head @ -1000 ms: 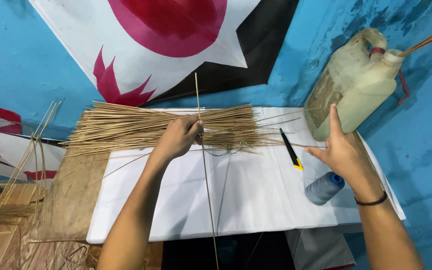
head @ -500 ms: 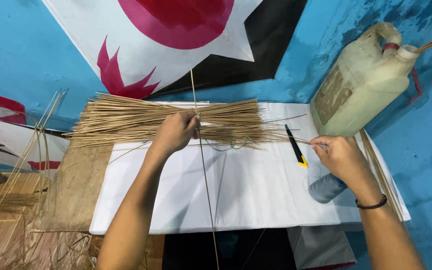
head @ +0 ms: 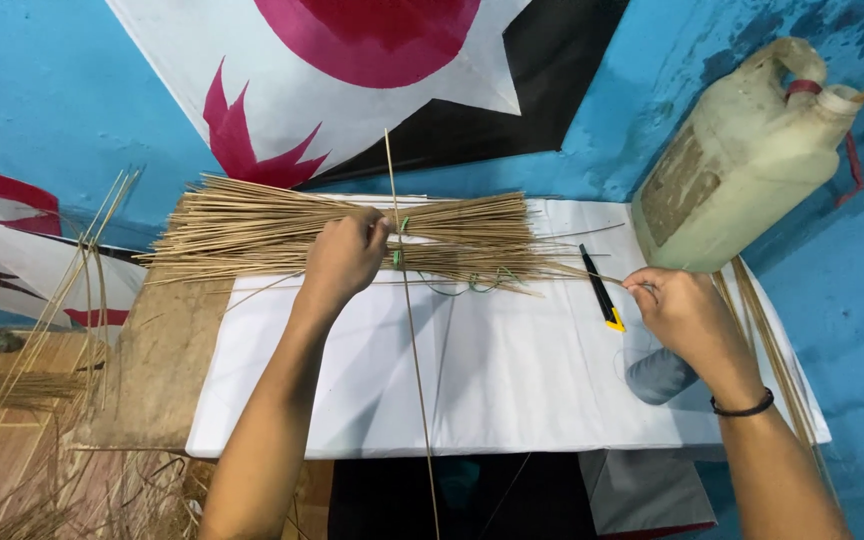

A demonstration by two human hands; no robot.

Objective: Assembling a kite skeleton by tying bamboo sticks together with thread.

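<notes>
A tied bundle of thin bamboo sticks [head: 252, 232] lies across the far edge of a white paper sheet [head: 512, 370]. My left hand [head: 344, 262] rests on the bundle near its green tie, fingers curled on the sticks. One long single stick [head: 412, 340] runs from the bundle toward me across the paper. My right hand [head: 682, 315] pinches the tip of a thin stick that sticks out of the bundle's right end. A black and yellow cutter [head: 602, 290] lies just left of that hand.
A large cloudy plastic jug [head: 742, 160] stands at the back right. A grey thread spool [head: 657, 378] lies under my right wrist. A white, red and black kite [head: 382, 80] leans on the blue wall. Loose sticks [head: 42, 320] lie at left.
My right hand left the jug, came down to the paper and took hold of a stick tip at the bundle's right end. My left hand stayed on the bundle.
</notes>
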